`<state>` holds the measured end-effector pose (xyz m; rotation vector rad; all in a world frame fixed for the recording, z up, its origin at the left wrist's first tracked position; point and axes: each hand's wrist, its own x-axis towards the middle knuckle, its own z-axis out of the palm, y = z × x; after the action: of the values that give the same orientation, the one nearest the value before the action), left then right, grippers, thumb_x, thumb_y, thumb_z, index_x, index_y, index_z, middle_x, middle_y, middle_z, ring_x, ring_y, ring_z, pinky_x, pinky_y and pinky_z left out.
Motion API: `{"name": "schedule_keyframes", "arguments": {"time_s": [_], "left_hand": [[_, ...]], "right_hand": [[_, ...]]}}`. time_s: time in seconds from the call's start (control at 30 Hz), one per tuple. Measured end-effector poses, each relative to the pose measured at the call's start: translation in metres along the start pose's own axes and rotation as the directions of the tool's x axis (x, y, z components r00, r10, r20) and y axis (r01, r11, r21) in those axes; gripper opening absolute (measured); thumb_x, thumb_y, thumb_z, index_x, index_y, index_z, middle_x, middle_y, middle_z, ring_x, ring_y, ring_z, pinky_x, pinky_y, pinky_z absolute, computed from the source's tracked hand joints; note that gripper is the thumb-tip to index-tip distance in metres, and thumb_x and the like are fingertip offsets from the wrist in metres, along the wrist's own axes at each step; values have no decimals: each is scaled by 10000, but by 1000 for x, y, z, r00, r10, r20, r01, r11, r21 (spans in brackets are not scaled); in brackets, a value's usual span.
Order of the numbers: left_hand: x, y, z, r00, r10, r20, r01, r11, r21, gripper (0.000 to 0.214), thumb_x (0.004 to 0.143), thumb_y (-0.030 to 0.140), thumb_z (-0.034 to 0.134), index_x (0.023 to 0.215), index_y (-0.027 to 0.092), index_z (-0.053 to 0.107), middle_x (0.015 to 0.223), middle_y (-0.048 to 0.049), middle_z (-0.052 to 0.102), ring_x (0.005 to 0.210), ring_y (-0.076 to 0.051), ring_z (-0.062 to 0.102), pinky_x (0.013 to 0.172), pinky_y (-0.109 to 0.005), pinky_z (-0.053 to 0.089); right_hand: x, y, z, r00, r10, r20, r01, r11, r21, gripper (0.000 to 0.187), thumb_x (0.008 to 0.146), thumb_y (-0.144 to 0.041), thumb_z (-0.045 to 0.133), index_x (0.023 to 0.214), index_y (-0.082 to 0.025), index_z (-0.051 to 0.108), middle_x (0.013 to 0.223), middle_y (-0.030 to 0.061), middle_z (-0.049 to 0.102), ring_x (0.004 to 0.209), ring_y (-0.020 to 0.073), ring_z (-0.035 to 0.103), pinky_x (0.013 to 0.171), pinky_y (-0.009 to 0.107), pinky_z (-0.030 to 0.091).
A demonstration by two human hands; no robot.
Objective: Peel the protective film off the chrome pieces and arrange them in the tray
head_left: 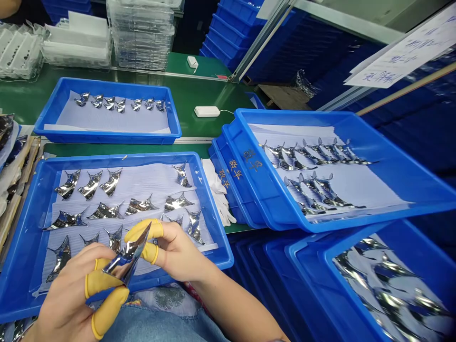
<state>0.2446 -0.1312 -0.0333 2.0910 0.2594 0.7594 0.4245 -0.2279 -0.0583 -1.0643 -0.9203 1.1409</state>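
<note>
Between my hands is a shiny chrome-like metal piece (pixel 125 260), curved and ending in a sharp point. My left hand (pixel 76 289) pinches its lower end with fingers in yellow finger cots. The upper part is gripped by my right hand (pixel 174 247), whose thumb and forefinger also wear yellow cots. Both hands are above the front edge of a blue tray (pixel 213 209). Similar mirror-bright pieces lie in rows on white paper in that tray, among them a curved piece (pixel 140 204). My hands cover some of them.
Behind stands another blue tray (pixel 107 137) with small shiny parts. To the right, stacked blue trays (pixel 256 190) hold more pieces, with a lower tray (pixel 342 289) in front. White gloves (pixel 218 194) lie between trays. Clear plastic trays (pixel 140 38) are stacked at the back.
</note>
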Motion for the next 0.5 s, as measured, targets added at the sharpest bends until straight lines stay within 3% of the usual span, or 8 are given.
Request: {"name": "schedule_keyframes", "arguments": {"time_s": [0.07,0.17,0.23,0.3,0.33,0.4,0.5], "left_hand": [[-5,0,2,989,-146,14,146,974,-174,192,780,111,718,846,291,705,636,26,696,542,-171,636,525,-272,543],[-6,-5,8,935,-339,109,353,845,-401,120,812,165,710,816,277,754,696,-7,749,573,-187,679,567,-289,596],[0,-16,9,890,-425,167,455,800,-391,67,816,273,721,821,242,780,740,-54,781,619,-217,716,632,-334,629],[10,-36,6,830,-526,183,556,804,-211,237,783,417,716,859,204,785,779,-96,798,683,-252,746,686,-371,639],[16,-48,3,795,-585,159,601,796,-77,351,760,498,690,904,191,781,812,-110,804,736,-268,755,722,-389,637],[33,-76,-5,758,-648,78,641,762,94,521,736,578,640,1022,159,759,938,-141,802,874,-301,748,810,-427,614],[65,-113,-15,717,-697,10,659,681,320,533,781,526,620,1116,124,721,883,-107,782,782,-289,726,745,-423,589]], "right_hand": [[-1,3,-1,1000,23,13,-23,999,28,296,808,-504,757,792,-213,711,820,37,698,796,164,638,798,328,539],[-2,6,-5,997,57,47,-62,991,117,343,772,-541,769,755,-207,693,710,6,655,687,142,613,707,304,543],[1,6,-12,994,98,59,-104,989,110,368,762,-552,763,747,-192,692,695,9,659,657,137,616,667,296,548],[11,5,-24,976,217,-17,-217,966,-141,294,760,-460,781,754,-176,706,708,16,692,645,132,635,642,278,553],[18,3,-32,955,279,-103,-297,901,-317,211,768,-370,779,776,-167,719,727,23,713,650,131,651,642,269,556],[36,1,-52,884,326,-334,-466,652,-598,78,787,-181,724,858,-156,744,794,42,751,716,144,690,702,271,561],[69,2,-84,809,257,-528,-586,422,-692,142,823,-129,651,928,-133,746,923,119,763,923,234,708,858,364,537]]}}
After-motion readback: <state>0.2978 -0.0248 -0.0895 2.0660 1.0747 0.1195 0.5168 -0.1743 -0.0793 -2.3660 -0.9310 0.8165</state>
